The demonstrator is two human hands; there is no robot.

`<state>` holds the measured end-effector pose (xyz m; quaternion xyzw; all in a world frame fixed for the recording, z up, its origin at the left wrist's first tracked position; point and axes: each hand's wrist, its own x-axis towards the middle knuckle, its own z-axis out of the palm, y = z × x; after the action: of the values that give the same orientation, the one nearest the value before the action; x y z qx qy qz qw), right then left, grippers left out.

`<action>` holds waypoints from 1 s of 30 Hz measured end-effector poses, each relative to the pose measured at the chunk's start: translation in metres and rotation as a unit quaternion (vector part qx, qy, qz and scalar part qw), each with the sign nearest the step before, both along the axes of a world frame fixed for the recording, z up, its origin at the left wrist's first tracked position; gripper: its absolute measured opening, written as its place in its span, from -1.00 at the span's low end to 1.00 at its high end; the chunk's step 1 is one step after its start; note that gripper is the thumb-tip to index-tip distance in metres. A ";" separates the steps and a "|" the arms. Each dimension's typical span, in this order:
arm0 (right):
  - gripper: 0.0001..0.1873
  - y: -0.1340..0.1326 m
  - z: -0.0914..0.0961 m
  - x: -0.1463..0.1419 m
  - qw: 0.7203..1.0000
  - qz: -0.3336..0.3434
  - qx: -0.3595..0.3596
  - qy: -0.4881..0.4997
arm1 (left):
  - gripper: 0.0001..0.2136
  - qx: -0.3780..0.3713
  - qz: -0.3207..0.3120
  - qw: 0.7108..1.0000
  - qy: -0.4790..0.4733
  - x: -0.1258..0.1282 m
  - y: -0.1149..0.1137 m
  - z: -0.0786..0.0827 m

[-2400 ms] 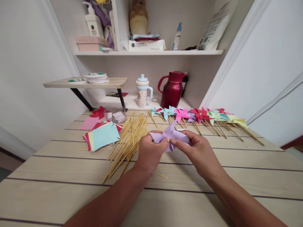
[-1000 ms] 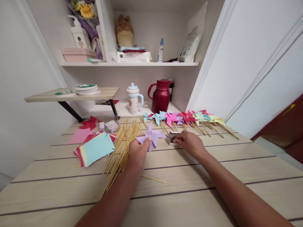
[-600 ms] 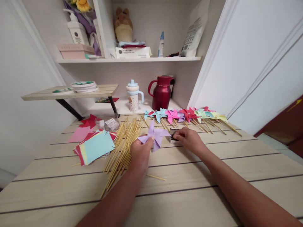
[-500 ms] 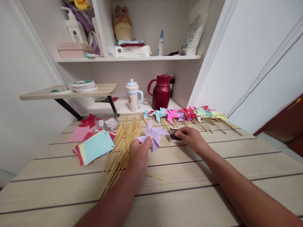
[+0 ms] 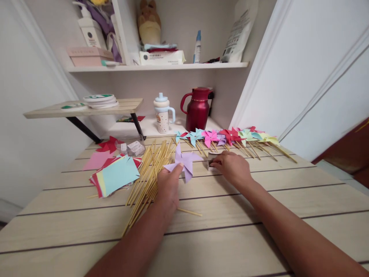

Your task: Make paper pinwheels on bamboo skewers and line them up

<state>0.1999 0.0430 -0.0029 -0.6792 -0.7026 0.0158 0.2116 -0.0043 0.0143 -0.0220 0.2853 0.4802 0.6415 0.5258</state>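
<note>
A lilac paper pinwheel (image 5: 186,158) is pinched at its centre by my left hand (image 5: 169,182), thumb on top. My right hand (image 5: 232,166) has its fingertips inside a small open box (image 5: 211,157) of dark little pieces, too small to name. Those fingers are drawn together; whether they grip a piece is hidden. Thin wooden sticks (image 5: 148,173) lie in a loose bundle left of my left hand, and one stick (image 5: 190,212) lies apart near my wrist. Finished pinwheels on sticks, among them a pink pinwheel (image 5: 210,138) and a red pinwheel (image 5: 231,135), line the table's back edge.
On the left lie stacked coloured paper sheets (image 5: 118,177), a red paper pinwheel (image 5: 109,144) and small clear boxes (image 5: 135,148). A raised wooden stand (image 5: 127,104) is behind them. A pale cup (image 5: 163,115) and a red jug (image 5: 198,109) stand at the back below a shelf (image 5: 161,68).
My right hand has shifted slightly left and its fingers reach further into the small box. My left hand still holds the lilac pinwheel. The view has tilted a little.
</note>
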 end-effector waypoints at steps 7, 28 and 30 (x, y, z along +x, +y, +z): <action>-0.82 0.007 -0.007 0.006 0.997 0.046 -0.032 0.045 | -0.75 0.011 -0.008 1.000 -0.005 0.000 0.000 -0.002; -0.74 0.005 -0.005 0.021 0.992 0.016 -0.013 0.128 | -0.74 -0.001 -0.016 1.000 -0.003 0.001 -0.002 0.003; -0.75 0.004 -0.001 0.017 0.997 0.002 0.005 0.078 | -0.74 0.002 -0.020 1.000 0.003 0.000 -0.001 0.002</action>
<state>0.2169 0.0467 -0.0044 -0.6738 -0.6851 0.0660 0.2688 -0.0040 0.0129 -0.0200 0.2974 0.4748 0.6309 0.5366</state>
